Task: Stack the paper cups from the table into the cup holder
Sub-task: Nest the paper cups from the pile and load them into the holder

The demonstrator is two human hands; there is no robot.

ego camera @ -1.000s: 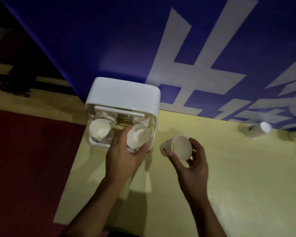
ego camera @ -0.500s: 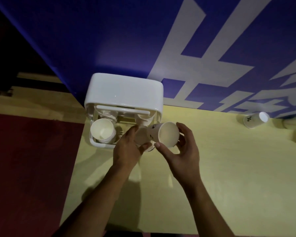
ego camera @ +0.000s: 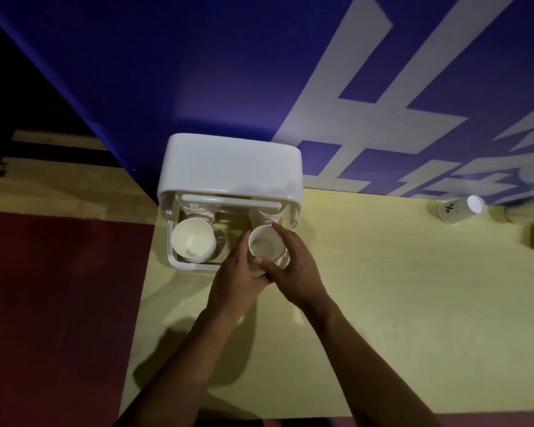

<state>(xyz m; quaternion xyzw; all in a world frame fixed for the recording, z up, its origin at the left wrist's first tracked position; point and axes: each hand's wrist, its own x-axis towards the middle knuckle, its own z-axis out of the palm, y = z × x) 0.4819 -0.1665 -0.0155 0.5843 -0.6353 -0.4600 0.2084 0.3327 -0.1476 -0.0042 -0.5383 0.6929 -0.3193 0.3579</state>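
On your worktop [ego camera: 413,318] the cup holder [ego camera: 228,167] stands at twelve o'clock, against the wall [ego camera: 167,72]; a tipped cup [ego camera: 458,211] lies at two o'clock.

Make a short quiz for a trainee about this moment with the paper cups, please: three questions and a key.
1. True or false: the tipped cup on the table near the wall lies inside the cup holder.
2. Look at the left hand and the right hand. Which of them holds the right cup in the holder? A. only the left. B. only the right. C. both.
3. Fill the gap: the mouth of the left cup in the holder faces ___.

Key: 1. false; 2. C; 3. up
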